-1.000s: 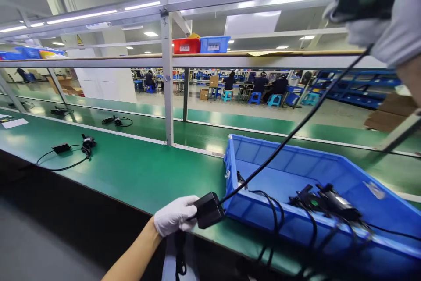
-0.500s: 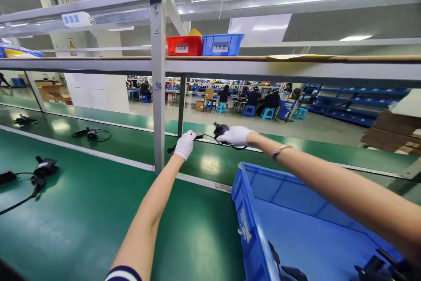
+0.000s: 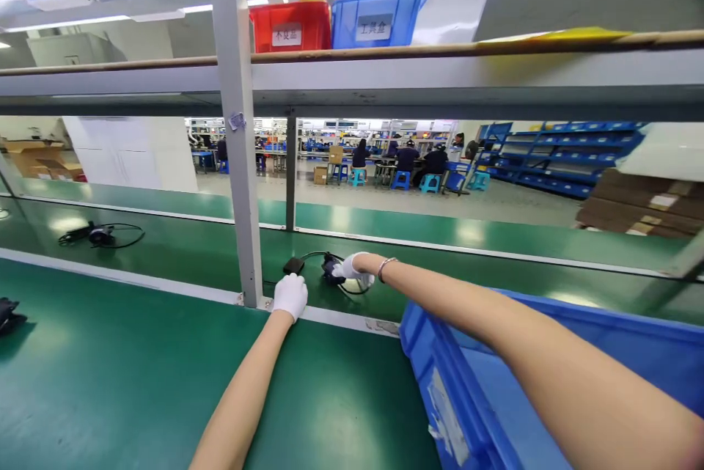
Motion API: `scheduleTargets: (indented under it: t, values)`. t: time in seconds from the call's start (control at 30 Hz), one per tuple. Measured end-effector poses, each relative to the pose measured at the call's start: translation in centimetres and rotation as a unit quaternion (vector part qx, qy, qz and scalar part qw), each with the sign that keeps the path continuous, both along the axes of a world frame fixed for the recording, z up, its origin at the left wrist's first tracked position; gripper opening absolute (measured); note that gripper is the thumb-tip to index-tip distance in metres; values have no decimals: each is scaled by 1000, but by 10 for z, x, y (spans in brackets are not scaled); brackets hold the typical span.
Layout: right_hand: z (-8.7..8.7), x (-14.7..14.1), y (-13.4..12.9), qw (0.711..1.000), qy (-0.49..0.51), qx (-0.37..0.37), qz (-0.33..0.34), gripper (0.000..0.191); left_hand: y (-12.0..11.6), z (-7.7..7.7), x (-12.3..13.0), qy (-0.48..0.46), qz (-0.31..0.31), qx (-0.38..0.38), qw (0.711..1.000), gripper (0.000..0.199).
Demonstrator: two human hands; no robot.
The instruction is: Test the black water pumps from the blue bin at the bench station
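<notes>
In a white glove, my left hand (image 3: 290, 297) is closed at the edge of the green belt behind the divider. Its fingertips meet a small black box-shaped cable end (image 3: 293, 265). My right hand (image 3: 355, 270), gloved too and wearing a bracelet at the wrist, grips a dark round-bodied device (image 3: 331, 269) low over that same belt. A thin black cable (image 3: 313, 254) links the two pieces, and a loop of it hangs beneath my right hand. The device's exact kind is not clear.
A large blue bin (image 3: 440, 382) stands at the right under my right forearm. Another cabled device (image 3: 102, 235) lies farther left on the belt, and a dark part (image 3: 8, 314) sits at the near left. A metal post (image 3: 236, 133) rises left of my hands; a shelf (image 3: 440, 81) crosses above.
Both hands have come down toward the back belt with the device and its cable, the right one also moving left. My view has shifted, bringing the shelf and its bins closer.
</notes>
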State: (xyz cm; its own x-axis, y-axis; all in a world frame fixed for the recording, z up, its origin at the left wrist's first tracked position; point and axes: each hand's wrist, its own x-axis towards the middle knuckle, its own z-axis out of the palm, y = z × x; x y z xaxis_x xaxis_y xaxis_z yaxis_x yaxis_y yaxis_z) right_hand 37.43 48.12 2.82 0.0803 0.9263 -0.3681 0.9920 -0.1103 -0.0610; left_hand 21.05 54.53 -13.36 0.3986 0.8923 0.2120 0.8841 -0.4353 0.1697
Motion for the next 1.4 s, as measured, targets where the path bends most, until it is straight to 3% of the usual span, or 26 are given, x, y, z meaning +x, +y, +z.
scheduleTargets:
  t: [0.1, 0.17, 0.23, 0.33, 0.43, 0.6, 0.77, 0.87, 1.0, 1.13, 1.23, 1.33, 1.4]
  values:
    - [38, 26, -36, 1000, -10, -17, 10, 34, -15, 6, -8, -27, 14, -7, 1000, 33]
    - [59, 50, -79, 1000, -16, -21, 14, 34, -32, 8, -14, -57, 14, -14, 998, 33]
    - [64, 69, -133, 999, -30, -44, 11, 33, -56, 10, -18, -97, 13, -24, 995, 33]
    - [43, 79, -211, 995, -37, -95, 16, 28, -102, 16, -20, -167, 17, -50, 985, 31]
    - [10, 74, -259, 995, 8, -77, 57, 27, -151, 35, -15, -242, 3, -82, 967, 25]
    - [-15, 63, -285, 991, 79, -19, 108, 30, -219, 90, 4, -354, -83, -124, 923, 28]
    - [-21, 58, -299, 995, 39, 62, 64, 28, -262, 131, 37, -433, -171, -183, 866, 25]
    - [3, 61, -311, 990, 15, 133, 36, 27, -277, 143, 56, -481, -198, -240, 820, 25]
    - [71, 71, -340, 966, 10, 258, 21, 23, -302, 168, 77, -515, -245, -363, 737, 41]
    - [133, 69, -387, 929, 46, 366, 29, 20, -341, 198, 86, -460, -338, -520, 635, 75]
    - [152, 58, -427, 907, 93, 407, 53, 16, -371, 211, 75, -453, -380, -590, 550, 88]
    - [156, 45, -462, 890, 139, 427, 82, 18, -395, 220, 57, -497, -396, -621, 459, 77]
    - [160, 37, -477, 875, 167, 443, 105, 21, -409, 231, 47, -522, -392, -614, 444, 66]
